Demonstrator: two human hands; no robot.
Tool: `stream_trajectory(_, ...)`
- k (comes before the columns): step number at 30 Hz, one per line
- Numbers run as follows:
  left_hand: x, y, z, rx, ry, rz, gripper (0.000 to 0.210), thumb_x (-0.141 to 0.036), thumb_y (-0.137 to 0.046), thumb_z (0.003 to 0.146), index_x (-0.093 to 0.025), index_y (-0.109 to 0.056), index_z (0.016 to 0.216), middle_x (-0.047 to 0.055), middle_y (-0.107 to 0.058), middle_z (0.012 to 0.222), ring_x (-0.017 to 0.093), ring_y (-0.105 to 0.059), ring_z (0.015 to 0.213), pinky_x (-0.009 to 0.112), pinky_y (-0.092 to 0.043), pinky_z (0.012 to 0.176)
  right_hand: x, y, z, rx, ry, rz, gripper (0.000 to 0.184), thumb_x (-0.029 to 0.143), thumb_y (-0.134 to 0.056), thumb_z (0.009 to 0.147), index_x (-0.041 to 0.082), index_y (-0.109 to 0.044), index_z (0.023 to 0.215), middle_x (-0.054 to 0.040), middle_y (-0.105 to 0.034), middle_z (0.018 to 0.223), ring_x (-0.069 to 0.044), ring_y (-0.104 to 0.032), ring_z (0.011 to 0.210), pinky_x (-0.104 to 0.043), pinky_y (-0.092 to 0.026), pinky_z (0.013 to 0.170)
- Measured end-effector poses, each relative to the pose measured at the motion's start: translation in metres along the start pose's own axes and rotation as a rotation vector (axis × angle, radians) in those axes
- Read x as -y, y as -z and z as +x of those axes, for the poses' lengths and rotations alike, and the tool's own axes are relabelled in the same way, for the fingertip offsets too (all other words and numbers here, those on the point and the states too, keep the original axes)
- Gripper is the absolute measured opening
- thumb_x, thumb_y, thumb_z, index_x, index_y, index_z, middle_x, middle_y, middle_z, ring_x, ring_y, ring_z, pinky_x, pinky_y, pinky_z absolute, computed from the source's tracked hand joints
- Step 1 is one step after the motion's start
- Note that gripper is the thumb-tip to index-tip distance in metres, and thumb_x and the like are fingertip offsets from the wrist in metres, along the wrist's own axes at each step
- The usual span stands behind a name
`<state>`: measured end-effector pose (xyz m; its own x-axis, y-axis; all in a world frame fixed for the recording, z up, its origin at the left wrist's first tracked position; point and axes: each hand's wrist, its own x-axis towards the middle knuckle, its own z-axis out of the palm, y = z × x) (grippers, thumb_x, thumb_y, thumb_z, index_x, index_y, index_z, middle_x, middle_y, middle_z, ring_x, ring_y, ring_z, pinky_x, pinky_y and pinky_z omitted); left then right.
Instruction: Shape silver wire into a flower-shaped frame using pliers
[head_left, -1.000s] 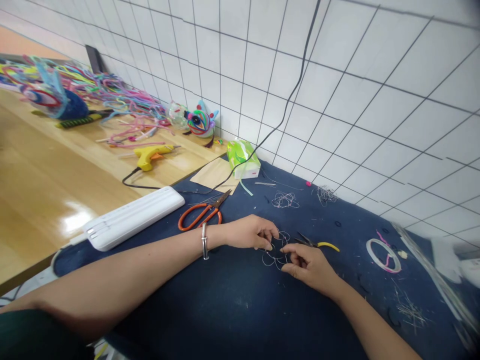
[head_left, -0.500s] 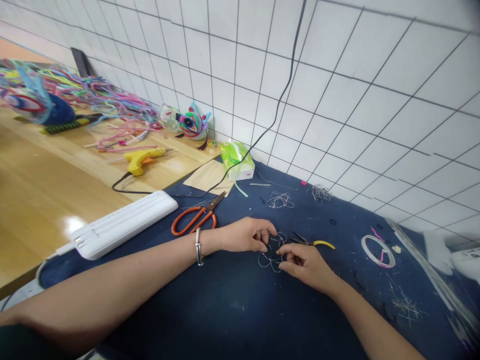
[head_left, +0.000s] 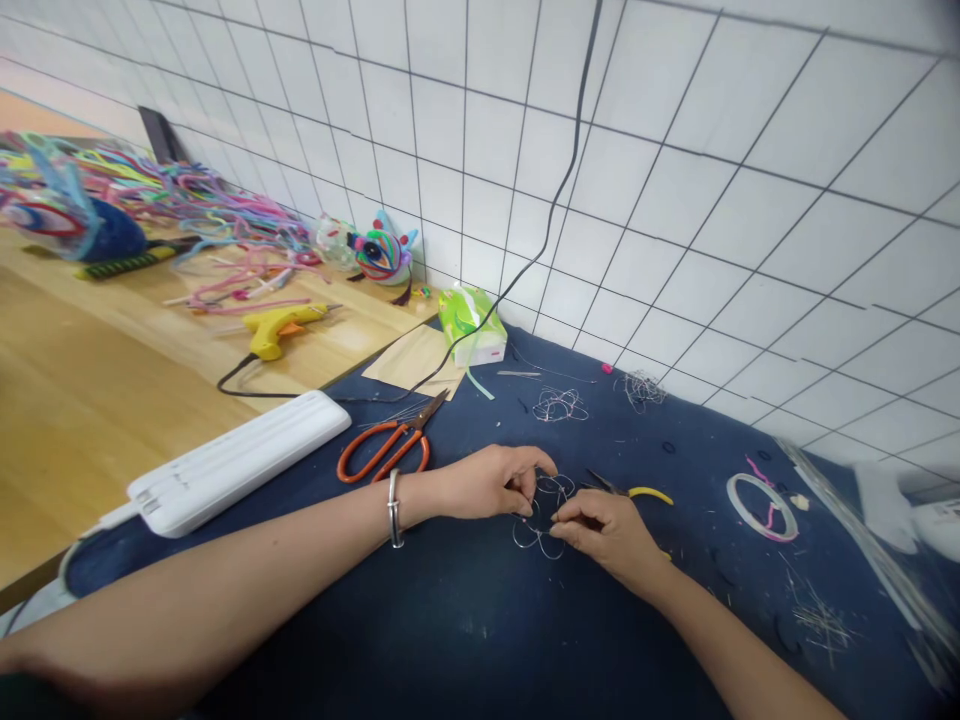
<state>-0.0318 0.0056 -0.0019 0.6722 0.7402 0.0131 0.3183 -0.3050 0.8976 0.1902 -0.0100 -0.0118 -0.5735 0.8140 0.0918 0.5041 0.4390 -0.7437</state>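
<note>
Between my hands is a thin wire bent into several petal-like loops, a wire flower (head_left: 538,541). My left hand (head_left: 491,482), with a silver bangle at the wrist, is curled over its left side, thumb and fingers closed on the wire. My right hand (head_left: 609,528) pinches the right side of the flower between thumb and fingertips. The exact grip points are too small to make out. Just behind the right hand lie pliers (head_left: 648,493) with yellow handles, partly hidden by it. Orange-handled scissors (head_left: 385,447) rest beyond my left forearm.
A white power bank (head_left: 244,460) lies at left, near a yellow glue gun (head_left: 277,328). A tissue pack (head_left: 471,325) stands by the tiled wall. More bent wire (head_left: 561,404), a tape ring (head_left: 762,507) and wire scraps (head_left: 823,618) lie on the dark blue cloth.
My right hand's fingers have closed more tightly together and shifted slightly left on the wire. The left hand keeps its hold. The whole view has shifted a little.
</note>
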Motion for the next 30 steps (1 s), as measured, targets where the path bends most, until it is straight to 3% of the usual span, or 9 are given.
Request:
stream_trajectory(9,0.002,0.001,0.0,0.006,-0.018,0.012,0.043,-0.015,-0.058,0.075,-0.021,-0.045,0.115,-0.002,-0.06,0.074,0.011,-0.056,0.065,0.023,-0.042,0.059,0.003,0.0,0.001,0.014,-0.082,0.024,0.008,0.024,-0.065,0.071,0.019,-0.065,0.077,0.004,-0.047,0.057,-0.009,-0.042,0.052,-0.021,-0.033,0.051)
stream_trajectory(16,-0.002,0.001,0.0,0.01,-0.026,0.055,0.042,-0.015,-0.057,0.076,-0.021,-0.045,0.115,-0.002,-0.06,0.074,0.011,-0.056,0.065,0.022,-0.042,0.059,0.007,0.004,0.002,0.059,-0.155,0.083,0.006,0.023,-0.061,0.073,0.018,-0.063,0.073,0.0041,-0.046,0.057,-0.008,-0.04,0.052,-0.02,-0.032,0.05)
stream_trajectory(21,-0.005,0.004,-0.001,-0.016,-0.021,0.082,0.039,-0.016,-0.056,0.076,-0.02,-0.046,0.113,-0.001,-0.06,0.077,0.011,-0.055,0.066,0.021,-0.041,0.06,0.006,0.007,0.0,0.079,-0.18,0.133,0.016,0.025,-0.06,0.075,0.019,-0.057,0.089,0.0062,-0.041,0.058,-0.007,-0.038,0.05,-0.019,-0.034,0.05)
stream_trajectory(24,-0.003,0.005,-0.002,-0.035,-0.024,0.101,0.036,-0.016,-0.056,0.076,-0.019,-0.048,0.111,-0.001,-0.06,0.076,0.011,-0.055,0.066,0.021,-0.041,0.059,0.004,0.004,-0.004,0.024,-0.097,0.018,0.017,0.023,-0.062,0.074,0.02,-0.054,0.088,0.006,-0.043,0.06,-0.007,-0.038,0.05,-0.019,-0.034,0.049)
stream_trajectory(27,0.001,0.005,-0.002,-0.058,-0.021,0.104,0.031,-0.016,-0.056,0.075,-0.019,-0.052,0.106,0.0,-0.06,0.078,0.011,-0.055,0.067,0.021,-0.042,0.06,0.001,0.002,-0.007,0.008,0.138,-0.162,0.004,0.021,-0.058,0.077,0.02,-0.056,0.08,0.0028,-0.05,0.065,-0.008,-0.045,0.056,-0.021,-0.036,0.055)
stream_trajectory(30,0.003,0.003,-0.001,-0.077,-0.03,0.12,0.028,-0.014,-0.056,0.074,-0.019,-0.054,0.102,-0.001,-0.061,0.078,0.011,-0.056,0.068,0.021,-0.043,0.061,-0.002,0.002,-0.009,0.001,0.354,-0.297,0.006,0.018,-0.054,0.08,0.02,-0.058,0.083,-0.0002,-0.057,0.073,-0.01,-0.051,0.067,-0.023,-0.038,0.062)
